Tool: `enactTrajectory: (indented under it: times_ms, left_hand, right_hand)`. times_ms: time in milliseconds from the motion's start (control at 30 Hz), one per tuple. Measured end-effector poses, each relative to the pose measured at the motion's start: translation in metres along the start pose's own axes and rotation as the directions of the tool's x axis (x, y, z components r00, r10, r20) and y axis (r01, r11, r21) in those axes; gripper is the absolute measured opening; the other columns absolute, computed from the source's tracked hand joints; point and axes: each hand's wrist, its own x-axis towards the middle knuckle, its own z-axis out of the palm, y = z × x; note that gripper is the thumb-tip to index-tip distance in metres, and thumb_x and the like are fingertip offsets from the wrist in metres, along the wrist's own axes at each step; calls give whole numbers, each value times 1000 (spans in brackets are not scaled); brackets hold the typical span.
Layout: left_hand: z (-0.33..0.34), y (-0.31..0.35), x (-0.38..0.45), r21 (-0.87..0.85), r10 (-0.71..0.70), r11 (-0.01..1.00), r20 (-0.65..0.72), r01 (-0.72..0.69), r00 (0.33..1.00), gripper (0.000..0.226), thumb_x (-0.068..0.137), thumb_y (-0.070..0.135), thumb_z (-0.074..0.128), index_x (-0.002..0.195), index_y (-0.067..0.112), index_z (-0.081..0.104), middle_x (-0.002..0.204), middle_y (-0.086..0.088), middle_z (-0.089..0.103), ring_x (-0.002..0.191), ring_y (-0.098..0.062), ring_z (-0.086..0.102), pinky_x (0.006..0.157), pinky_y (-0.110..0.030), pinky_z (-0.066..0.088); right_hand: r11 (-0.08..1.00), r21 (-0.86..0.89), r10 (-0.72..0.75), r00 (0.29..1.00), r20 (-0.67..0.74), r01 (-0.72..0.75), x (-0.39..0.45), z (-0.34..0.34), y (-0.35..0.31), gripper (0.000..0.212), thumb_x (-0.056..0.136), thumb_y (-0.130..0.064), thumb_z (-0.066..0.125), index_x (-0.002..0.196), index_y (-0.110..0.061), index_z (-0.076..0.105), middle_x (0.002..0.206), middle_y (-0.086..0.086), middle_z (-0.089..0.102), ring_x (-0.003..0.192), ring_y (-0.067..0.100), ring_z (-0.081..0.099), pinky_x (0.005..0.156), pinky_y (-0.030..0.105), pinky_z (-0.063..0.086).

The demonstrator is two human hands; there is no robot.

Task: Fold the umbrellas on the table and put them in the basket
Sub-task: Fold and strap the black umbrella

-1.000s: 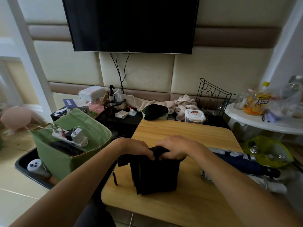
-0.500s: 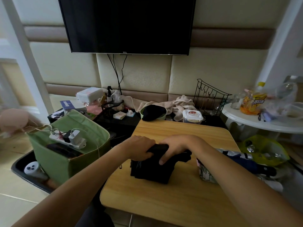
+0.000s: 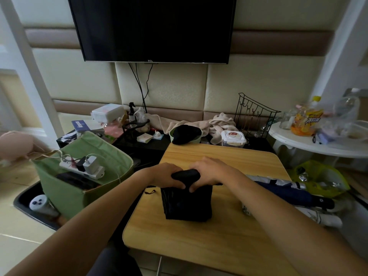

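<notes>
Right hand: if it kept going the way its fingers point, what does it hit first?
The right hand points left across the black umbrella it grips, so it would likely meet the left hand first; they look almost touching, though depth is unclear.

A black fabric folding umbrella (image 3: 187, 202) stands collapsed mid-desk; a navy folded umbrella (image 3: 288, 193) lies at three o'clock; a green fabric basket (image 3: 79, 188) sits at nine o'clock.

A light wooden tabletop (image 3: 229, 246) with rounded corners is seen in the middle. A black umbrella (image 3: 187, 204) is stood on it, its folded cloth resting on the wood. At the right edge a dark blue umbrella (image 3: 286, 193) and a white patterned umbrella (image 3: 318, 217) are laid side by side, their ends overhanging the tabletop.
</notes>
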Motion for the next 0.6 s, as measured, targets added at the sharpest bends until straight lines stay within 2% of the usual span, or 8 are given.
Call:
enactTrajectory:
  times_ms: [67,133,267,400,433,500,600]
  left_hand:
    - [3,2,2,164,16,986,-59,-7,998,41,92,53,66,119,22,63,106,1,67,100,-23,64,84,-39,51]
    - [5,3,3,316,37,949,-117,2,992,46,92,58,62,125,26,60,115,1,68,105,-24,64,84,-39,52]
    - [3,2,-1,348,105,937,-214,-25,971,37,91,58,63,109,26,60,105,6,68,99,-21,64,73,-34,44]
    - [1,3,-3,414,134,910,-235,-25,963,31,91,58,63,102,30,58,97,12,63,97,-18,62,72,-33,37]
    - [1,3,-2,395,123,918,-238,-19,963,32,90,59,65,101,30,59,94,13,62,96,-18,62,72,-34,40]
    - [0,4,-2,275,66,961,-206,-7,976,34,85,57,72,99,27,63,88,13,62,92,-17,63,74,-35,47]
    - [-9,5,-8,-18,-39,999,19,39,999,34,79,52,82,99,27,71,86,11,70,88,-15,69,80,-34,54]
  right_hand:
    - [993,105,-54,998,27,51,1,-4,-5,57,72,-62,84,110,-32,54,112,-6,56,106,18,55,80,40,49]
    - [985,155,-82,995,48,74,1,-9,-9,60,74,-55,86,117,-28,53,117,-6,55,108,17,53,84,39,48]
    - [985,170,-42,993,106,24,0,-3,0,43,77,-56,84,102,-35,56,102,-11,61,100,18,60,77,36,49]
    - [955,275,36,965,259,-109,-7,-6,11,50,73,-58,86,108,-29,65,99,-4,74,86,19,74,75,39,61]
    - [948,292,39,960,276,-123,-8,-7,11,50,73,-56,88,108,-27,66,97,-2,76,82,20,76,74,40,63]
    - [974,213,32,974,225,-81,-8,-9,9,48,72,-58,86,103,-28,67,95,-3,74,81,18,73,71,40,61]
    - [994,110,-5,985,174,-15,-7,-10,5,41,71,-63,84,93,-34,65,85,-2,75,72,19,72,56,33,55]
